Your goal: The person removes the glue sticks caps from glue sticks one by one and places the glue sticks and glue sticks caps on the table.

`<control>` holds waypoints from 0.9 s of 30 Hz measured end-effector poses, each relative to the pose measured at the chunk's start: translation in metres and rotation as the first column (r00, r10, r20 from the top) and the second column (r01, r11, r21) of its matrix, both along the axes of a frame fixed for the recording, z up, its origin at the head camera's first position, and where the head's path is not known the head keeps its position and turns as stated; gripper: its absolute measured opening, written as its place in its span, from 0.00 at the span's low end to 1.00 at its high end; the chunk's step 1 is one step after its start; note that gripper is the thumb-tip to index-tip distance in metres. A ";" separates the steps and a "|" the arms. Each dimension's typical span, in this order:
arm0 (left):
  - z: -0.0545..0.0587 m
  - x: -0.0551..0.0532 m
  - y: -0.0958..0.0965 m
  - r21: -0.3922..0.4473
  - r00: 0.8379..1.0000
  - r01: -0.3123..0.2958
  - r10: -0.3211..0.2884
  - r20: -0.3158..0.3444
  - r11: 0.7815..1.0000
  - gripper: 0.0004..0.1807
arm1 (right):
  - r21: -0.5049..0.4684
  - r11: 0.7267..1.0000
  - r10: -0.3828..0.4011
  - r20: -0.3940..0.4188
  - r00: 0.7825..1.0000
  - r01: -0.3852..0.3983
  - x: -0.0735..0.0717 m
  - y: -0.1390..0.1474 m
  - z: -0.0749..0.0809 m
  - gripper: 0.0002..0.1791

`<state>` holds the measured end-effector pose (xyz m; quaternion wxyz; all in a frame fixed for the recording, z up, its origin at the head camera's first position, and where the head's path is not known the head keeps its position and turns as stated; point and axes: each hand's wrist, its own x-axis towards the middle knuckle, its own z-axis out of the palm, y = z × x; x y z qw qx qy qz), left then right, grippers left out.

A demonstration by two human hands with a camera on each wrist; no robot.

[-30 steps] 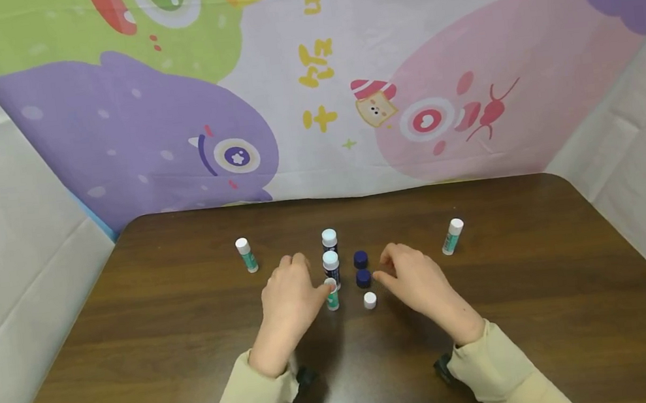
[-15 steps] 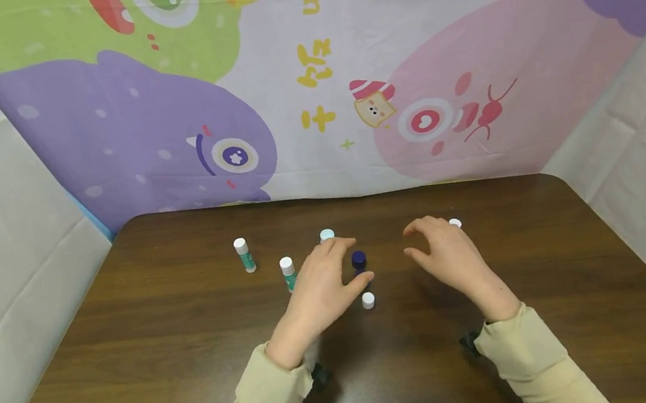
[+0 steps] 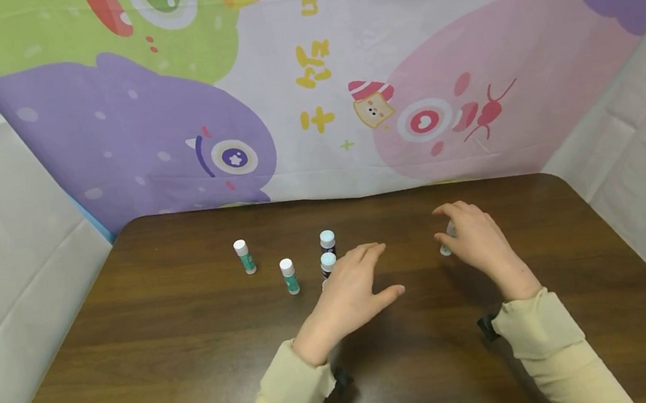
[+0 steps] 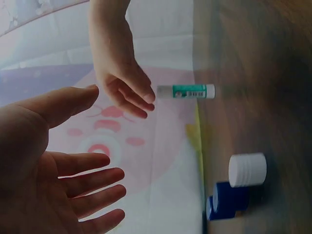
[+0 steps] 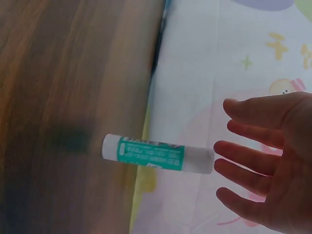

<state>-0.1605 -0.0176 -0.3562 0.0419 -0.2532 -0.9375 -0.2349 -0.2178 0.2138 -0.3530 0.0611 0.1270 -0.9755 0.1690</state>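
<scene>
My right hand (image 3: 477,238) is beside the green-labelled glue stick (image 5: 151,153) that stands upright on the right. Its fingers are spread near the white cap end; whether they touch it I cannot tell. In the head view this hand partly covers the stick. My left hand (image 3: 347,294) hovers mid-table with thumb and fingers apart, holding nothing. Beyond it in the left wrist view stand a white cap (image 4: 247,169) and two dark blue caps (image 4: 231,196), which it hides from the head view. Two dark tubes with pale tops, one farther back (image 3: 327,239) and one nearer (image 3: 328,263), stand behind the left hand.
Two green-and-white glue sticks stand on the left, one farther back (image 3: 245,257) and one nearer the middle (image 3: 289,277). The brown table (image 3: 167,349) meets a cartoon-printed cloth (image 3: 319,162) at its far edge. White sheeting (image 3: 16,260) hangs at both sides.
Both hands have moved right. My left hand has left the green tube it was at and now covers the caps; my right hand has gone from beside the caps to the right-hand glue stick.
</scene>
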 end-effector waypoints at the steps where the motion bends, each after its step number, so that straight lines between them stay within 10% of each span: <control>1: -0.001 0.000 0.002 -0.005 1.000 0.002 -0.002 0.006 1.000 0.37 | 0.002 1.000 -0.004 0.010 1.000 0.004 0.000 0.001 0.000 0.22; 27: -0.034 0.000 0.036 -0.071 0.998 0.013 -0.008 0.070 0.997 0.37 | 0.042 0.997 -0.076 0.121 0.990 0.072 -0.013 0.011 -0.015 0.24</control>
